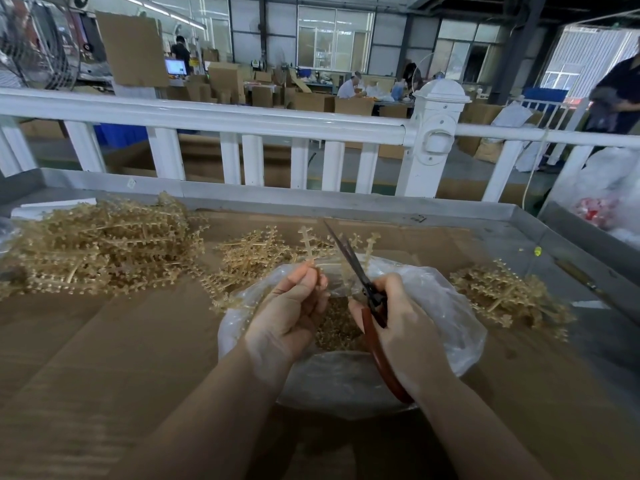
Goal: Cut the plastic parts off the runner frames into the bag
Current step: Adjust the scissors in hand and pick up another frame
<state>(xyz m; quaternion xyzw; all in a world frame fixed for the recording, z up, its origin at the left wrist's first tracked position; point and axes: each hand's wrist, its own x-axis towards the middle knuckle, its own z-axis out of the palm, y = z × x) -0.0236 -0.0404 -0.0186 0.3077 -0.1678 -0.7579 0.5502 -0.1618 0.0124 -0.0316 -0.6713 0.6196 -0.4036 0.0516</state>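
A wide table (104,358) covered in brown cardboard carries the work, with a white railing (207,116) along its far side. On the far left lies the biggest heap of tan runner frames (97,247); a smaller heap (509,296) lies to the right, and another pile (252,254) sits just beyond the hands. In the near middle a clear plastic bag (450,317) lies open, with cut tan parts (337,327) gathered inside it. The left hand (291,313) is over the bag's left side, its fingers curled and pinching the stem of one runner frame (308,242) that points away to the far side. The right hand (401,327) is wrapped around the red handles of scissors (353,261), whose dark blades point up and far, just right of the held frame.
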